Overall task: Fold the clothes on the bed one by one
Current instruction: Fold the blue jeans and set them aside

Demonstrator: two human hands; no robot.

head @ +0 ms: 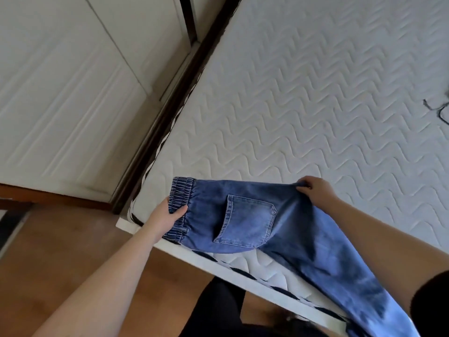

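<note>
At the near bed edge, the jeans run left to right, waistband gripped by the left hand, seat fold pinched by the right hand, legs trailing off near right.

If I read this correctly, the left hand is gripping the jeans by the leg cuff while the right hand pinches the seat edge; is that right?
Not quite. The left hand grips the jeans by the elastic waistband, not the leg cuff; the legs trail off toward the lower right over the mattress edge. The right hand does pinch the seat edge, as the head view shows.
</note>
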